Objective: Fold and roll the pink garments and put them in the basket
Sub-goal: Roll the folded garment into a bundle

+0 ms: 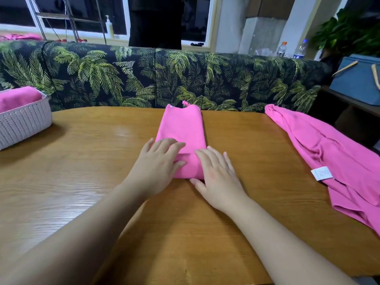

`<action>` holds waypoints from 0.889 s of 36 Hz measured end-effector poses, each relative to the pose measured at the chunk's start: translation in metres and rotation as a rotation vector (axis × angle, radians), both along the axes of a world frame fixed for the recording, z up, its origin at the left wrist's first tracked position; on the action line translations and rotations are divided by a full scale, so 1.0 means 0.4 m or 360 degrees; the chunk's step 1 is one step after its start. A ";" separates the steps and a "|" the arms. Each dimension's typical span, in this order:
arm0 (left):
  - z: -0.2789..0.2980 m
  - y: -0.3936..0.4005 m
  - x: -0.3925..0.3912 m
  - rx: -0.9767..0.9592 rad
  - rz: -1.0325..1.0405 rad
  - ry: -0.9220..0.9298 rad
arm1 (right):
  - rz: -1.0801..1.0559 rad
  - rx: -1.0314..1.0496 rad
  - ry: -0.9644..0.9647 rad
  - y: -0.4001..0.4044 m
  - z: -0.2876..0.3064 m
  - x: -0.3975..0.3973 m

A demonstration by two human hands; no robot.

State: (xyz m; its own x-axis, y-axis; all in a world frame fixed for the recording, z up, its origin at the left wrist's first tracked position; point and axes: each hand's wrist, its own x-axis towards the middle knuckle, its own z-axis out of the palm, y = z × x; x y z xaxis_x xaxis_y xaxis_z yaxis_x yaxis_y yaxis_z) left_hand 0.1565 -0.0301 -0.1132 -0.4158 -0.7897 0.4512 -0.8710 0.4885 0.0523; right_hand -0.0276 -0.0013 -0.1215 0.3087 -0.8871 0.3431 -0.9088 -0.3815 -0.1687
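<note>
Two bare hands pressed flat on one pink garment (pixel 182 128), folded to a narrow strip at table centre, long axis running from 6 to 12 o'clock. Near end doubled back into a low fold or first turn of a roll, just under the palms. Left hand (pixel 158 163) at 9 o'clock of that fold, fingers straight and spread, tips lying on the cloth, thumb tucked against the front of the fold; nothing grasped, only pressing. Right hand (pixel 216 175) at 3 o'clock of it, fingers likewise straight and released, palm over the strip's right edge, thumb on the wood at the fold's near corner. Far end of the strip close to the table's back edge, with a small loop of fabric sticking up at 12 o'clock.

Second pink garment (pixel 329 159) at 3 o'clock, unfolded and rumpled, well apart from the strip, draped over the table's right edge, white label (pixel 321 173) showing face up. Pale woven basket (pixel 24 124) at 10 o'clock on the table's left edge, already holding pink cloth (pixel 18 99) that rises above its rim. Wooden table (pixel 82 161) glossy, grain running left to right.

Beyond, at 12 o'clock, palm-print sofa back (pixel 123 75); behind it windows and a pump bottle (pixel 109 25) on the sill. At 2 o'clock, blue box (pixel 355 79) with rope handles, two drink bottles (pixel 299 49) and a leafy plant (pixel 345 31).
</note>
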 end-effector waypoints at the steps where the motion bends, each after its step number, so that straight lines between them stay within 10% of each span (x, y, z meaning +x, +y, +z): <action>1: -0.015 -0.003 0.000 -0.0138 -0.0029 0.0027 | -0.0012 0.0023 0.0002 -0.012 0.004 -0.001; 32: -0.011 0.190 0.030 0.0057 -0.0069 0.0142 | 0.0082 0.0171 -0.0325 0.121 0.008 -0.060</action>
